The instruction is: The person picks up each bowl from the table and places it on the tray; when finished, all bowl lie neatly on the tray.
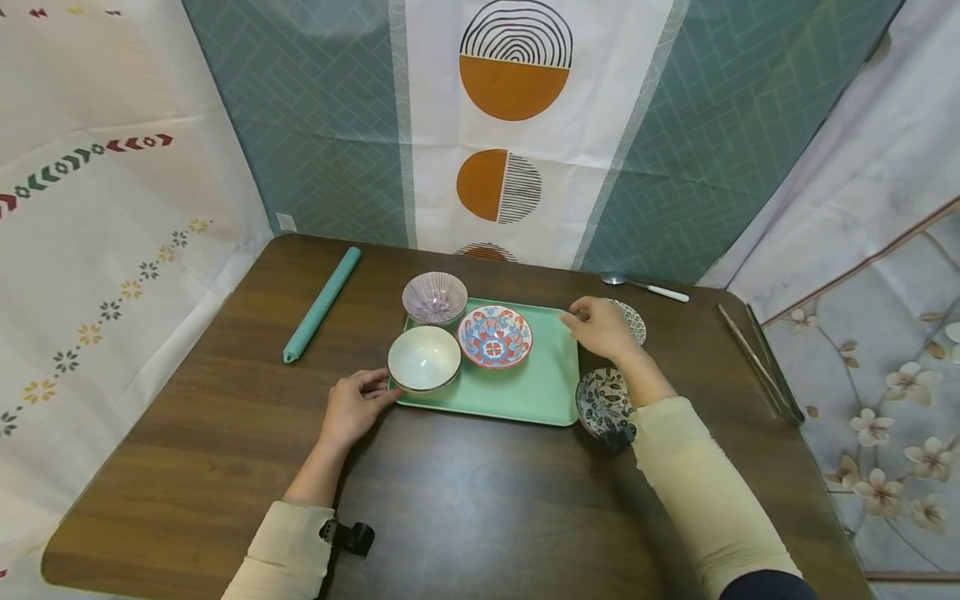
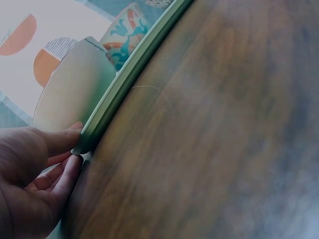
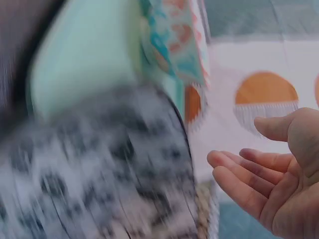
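My left hand (image 1: 358, 408) pinches the front left corner of a light green tray (image 1: 551, 367), thumb on the rim and fingers below, as the left wrist view shows. On the tray beside it stands a cream-white bowl (image 1: 424, 358) with a dark rim. A red-and-blue patterned bowl (image 1: 495, 337) and a purple striped bowl (image 1: 435, 296) stand close by, the striped one at the back left corner. Near the tray's back right corner is my right hand (image 1: 602, 332), its fingers loosely extended and holding nothing in the right wrist view.
A dark leaf-patterned bowl (image 1: 600, 398) stands by the tray's right side, partly behind my right wrist. My right hand partly hides another patterned dish (image 1: 633, 321). A teal roll (image 1: 322, 304) lies left; a white-handled spoon (image 1: 660, 292) and metal tongs (image 1: 757, 362) lie right.
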